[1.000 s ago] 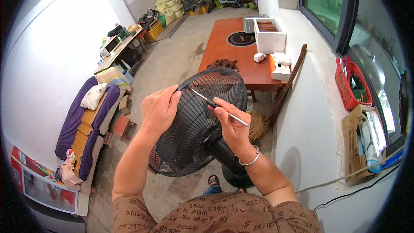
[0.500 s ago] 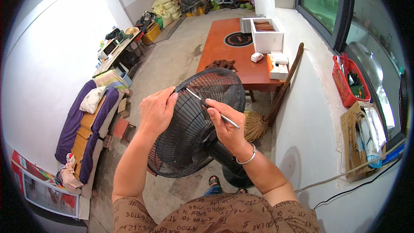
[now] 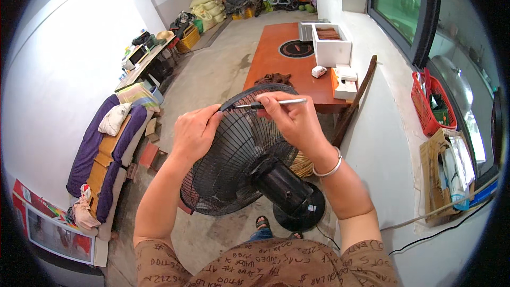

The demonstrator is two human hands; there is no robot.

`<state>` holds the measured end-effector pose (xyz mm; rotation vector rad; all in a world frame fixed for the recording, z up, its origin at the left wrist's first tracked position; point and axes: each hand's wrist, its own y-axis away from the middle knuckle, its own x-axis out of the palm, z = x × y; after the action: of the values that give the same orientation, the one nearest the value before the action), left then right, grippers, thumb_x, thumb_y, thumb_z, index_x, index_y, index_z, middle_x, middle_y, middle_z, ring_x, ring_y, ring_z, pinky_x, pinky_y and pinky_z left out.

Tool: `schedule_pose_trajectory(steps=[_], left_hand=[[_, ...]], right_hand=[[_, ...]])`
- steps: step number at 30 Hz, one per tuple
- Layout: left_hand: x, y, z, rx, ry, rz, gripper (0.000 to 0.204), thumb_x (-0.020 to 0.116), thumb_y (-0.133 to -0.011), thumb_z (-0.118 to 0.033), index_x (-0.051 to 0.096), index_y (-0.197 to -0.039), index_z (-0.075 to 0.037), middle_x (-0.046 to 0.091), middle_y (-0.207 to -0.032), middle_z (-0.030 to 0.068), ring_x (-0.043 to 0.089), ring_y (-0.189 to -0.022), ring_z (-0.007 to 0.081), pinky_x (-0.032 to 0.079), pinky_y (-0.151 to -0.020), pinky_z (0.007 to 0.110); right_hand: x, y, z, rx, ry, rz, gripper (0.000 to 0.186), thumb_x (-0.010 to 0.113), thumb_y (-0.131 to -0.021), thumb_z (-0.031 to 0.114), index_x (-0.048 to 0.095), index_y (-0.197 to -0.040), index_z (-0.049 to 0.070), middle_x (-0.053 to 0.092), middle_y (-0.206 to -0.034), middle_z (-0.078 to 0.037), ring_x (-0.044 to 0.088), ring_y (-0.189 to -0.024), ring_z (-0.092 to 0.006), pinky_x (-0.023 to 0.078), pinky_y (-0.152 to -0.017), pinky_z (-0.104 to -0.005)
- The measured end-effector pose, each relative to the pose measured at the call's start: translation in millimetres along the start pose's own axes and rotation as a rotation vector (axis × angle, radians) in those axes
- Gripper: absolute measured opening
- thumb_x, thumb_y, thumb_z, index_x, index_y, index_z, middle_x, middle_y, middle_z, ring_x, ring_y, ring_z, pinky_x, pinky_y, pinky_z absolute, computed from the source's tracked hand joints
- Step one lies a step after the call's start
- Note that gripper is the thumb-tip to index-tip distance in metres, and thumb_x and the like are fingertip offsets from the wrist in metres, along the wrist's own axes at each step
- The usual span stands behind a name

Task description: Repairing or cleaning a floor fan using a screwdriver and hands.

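Observation:
A black standing fan (image 3: 234,165) is in front of me, its wire cage tilted and the back of its motor housing facing up toward me. My left hand (image 3: 195,130) grips the cage rim at the upper left, thumb and fingers closed round it. In my right hand (image 3: 287,119) is a slim screwdriver (image 3: 294,101), dark in the middle with a silvery length at each end. It lies almost level, with its tip at the rim close to my left fingertips. Whether the tip sits on a screw or clip is too small to tell.
Beyond the fan stands a red-brown table (image 3: 271,40) with a white foam box (image 3: 333,45) and a brown cloth. A wooden-handled broom (image 3: 355,109) leans beside the right wall. Left is a sofa with purple covers (image 3: 87,151); a red basket (image 3: 433,103) rests on the sill.
My right hand has moved up and right, swinging the screwdriver from a slant to nearly level, its tip still near the rim. The motor housing and base show more now. My left hand keeps its hold.

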<state>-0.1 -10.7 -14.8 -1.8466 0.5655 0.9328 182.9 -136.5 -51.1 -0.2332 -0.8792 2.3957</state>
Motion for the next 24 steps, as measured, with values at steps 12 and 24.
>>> schedule_pose_trajectory(steps=[12, 24], left_hand=[[5, 0, 4, 0.008, -0.06, -0.017, 0.025, 0.056, -0.091, -0.027, 0.068, -0.105, -0.01, 0.068, -0.087, 0.0173, 0.065, -0.079, 0.0372, 0.05, -0.07, 0.045], [6, -2, 3, 0.04, -0.027, -0.009, 0.024, 0.058, -0.09, -0.019, 0.068, -0.106, -0.003, 0.067, -0.088, 0.0223, 0.067, -0.079, 0.0367, 0.051, -0.07, 0.039]], right_hand=[[1, 15, 29, -0.342, 0.336, 0.037, 0.011, 0.07, -0.084, 0.01, 0.069, -0.092, 0.003, 0.07, -0.089, -0.015, 0.069, -0.076, -0.0304, 0.056, -0.067, -0.0339], [2, 54, -17, -0.331, 0.193, -0.124, 0.019, 0.068, -0.086, 0.001, 0.068, -0.104, -0.001, 0.069, -0.105, -0.019, 0.069, -0.096, -0.0298, 0.054, -0.083, -0.033]])
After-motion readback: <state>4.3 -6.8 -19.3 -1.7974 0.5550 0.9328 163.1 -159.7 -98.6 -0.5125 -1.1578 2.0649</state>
